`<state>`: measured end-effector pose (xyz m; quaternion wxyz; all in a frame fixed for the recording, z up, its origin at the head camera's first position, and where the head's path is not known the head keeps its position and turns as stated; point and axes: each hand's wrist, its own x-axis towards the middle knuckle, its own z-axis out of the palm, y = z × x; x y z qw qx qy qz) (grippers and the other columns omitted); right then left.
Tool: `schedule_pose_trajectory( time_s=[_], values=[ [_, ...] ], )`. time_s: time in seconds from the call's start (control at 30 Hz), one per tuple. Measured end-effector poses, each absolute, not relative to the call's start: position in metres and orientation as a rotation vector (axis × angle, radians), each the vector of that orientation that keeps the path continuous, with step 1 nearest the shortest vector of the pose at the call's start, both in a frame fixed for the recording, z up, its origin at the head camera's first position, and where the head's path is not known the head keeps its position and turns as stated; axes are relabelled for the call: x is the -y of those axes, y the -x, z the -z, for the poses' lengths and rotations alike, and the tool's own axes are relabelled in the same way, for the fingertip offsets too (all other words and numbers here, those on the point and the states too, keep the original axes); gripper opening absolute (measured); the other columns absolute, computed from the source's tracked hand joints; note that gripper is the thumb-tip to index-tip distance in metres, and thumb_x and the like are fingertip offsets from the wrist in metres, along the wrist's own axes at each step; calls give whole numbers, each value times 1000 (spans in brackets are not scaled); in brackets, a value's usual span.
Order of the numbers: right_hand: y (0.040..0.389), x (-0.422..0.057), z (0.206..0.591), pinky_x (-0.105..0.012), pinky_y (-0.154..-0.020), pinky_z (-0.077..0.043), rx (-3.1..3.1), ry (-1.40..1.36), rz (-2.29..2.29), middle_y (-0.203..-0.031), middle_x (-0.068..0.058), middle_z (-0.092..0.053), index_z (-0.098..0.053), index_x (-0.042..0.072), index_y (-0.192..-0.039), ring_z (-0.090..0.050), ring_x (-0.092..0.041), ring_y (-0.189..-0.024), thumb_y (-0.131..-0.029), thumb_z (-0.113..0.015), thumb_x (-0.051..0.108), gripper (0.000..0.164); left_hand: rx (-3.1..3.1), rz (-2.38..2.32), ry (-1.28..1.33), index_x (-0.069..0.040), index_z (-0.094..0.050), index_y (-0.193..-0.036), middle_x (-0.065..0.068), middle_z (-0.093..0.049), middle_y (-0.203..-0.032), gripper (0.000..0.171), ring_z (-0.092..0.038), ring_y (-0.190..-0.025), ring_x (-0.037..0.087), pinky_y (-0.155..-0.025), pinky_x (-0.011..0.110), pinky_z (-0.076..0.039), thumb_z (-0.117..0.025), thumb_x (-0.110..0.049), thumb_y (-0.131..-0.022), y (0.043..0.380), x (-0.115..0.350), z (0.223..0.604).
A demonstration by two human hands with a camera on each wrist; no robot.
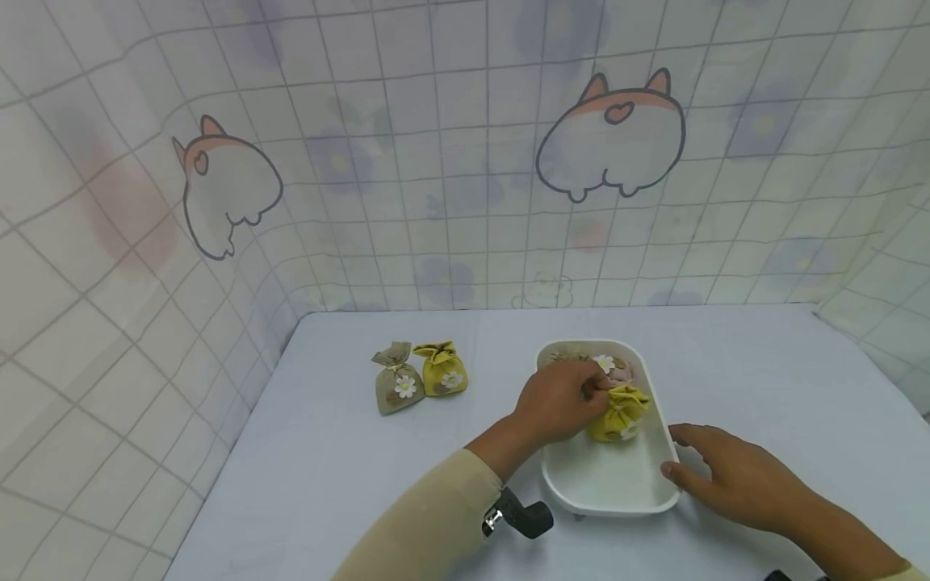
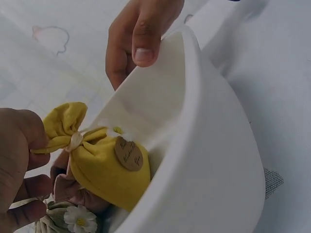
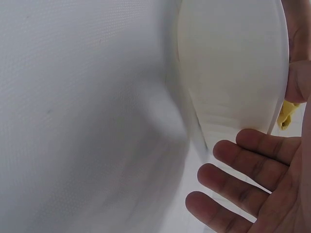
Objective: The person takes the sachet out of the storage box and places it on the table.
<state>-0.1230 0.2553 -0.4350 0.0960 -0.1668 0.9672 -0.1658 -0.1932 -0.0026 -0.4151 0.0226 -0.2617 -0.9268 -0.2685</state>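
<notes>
As fingers (image 2: 30, 128) pinch pouch (image 2: 104, 170), "You" (tag (image 2: 129, 154)) shows.

1. Head: forward and down over the bench (image 1: 327, 484), farthest back.
2. Left wrist: close, into the white tray (image 2: 209, 131).
3. Right wrist: close, along its outer wall (image 3: 233, 68).
4. Both wrist views share the tray.

Pink pouch (image 2: 73, 191) partly hidden behind the held yellow pouch (image 2: 104, 170), right sleeve (image 1: 903, 574) cut off.
</notes>
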Motion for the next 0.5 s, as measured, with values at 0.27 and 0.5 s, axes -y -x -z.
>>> schedule_pose_trajectory(
  time_s=[0.27,0.5],
  values=[
    [123,-256,436,-63,-92,-49,-2879,520,490,-131,-20,-64,-59,1,-136,-60,-45,-119,-94,-58,67,79,2856,873,814,-25,-72,-101,-20,-63,-90,8,-54,-82,-6,-69,14,-43,-68,-26,-94,192,8,412],
    [123,-256,436,-64,-92,-49,-2877,526,497,-130,-20,-65,-59,1,-137,-60,-45,-119,-95,-59,65,76,2813,921,838,-24,-71,-101,-19,-64,-93,7,-55,-86,-4,-73,15,-45,-68,-25,-94,194,15,408]
  ],
)
